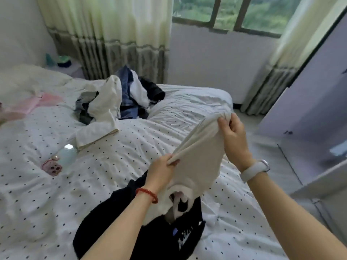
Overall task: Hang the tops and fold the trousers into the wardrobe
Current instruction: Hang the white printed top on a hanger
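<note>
A cream garment is held up over the bed, gripped at its upper edge by both hands — the left hand low and near, the right hand higher and farther — so that edge slopes up to the right, the rest hanging onto a black garment.

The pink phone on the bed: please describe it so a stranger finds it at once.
Start from the polka-dot bed and look to its left side, below the heap of clothes. The pink phone lies flat beside a pale round object; only it shows dark camera lenses.
</note>
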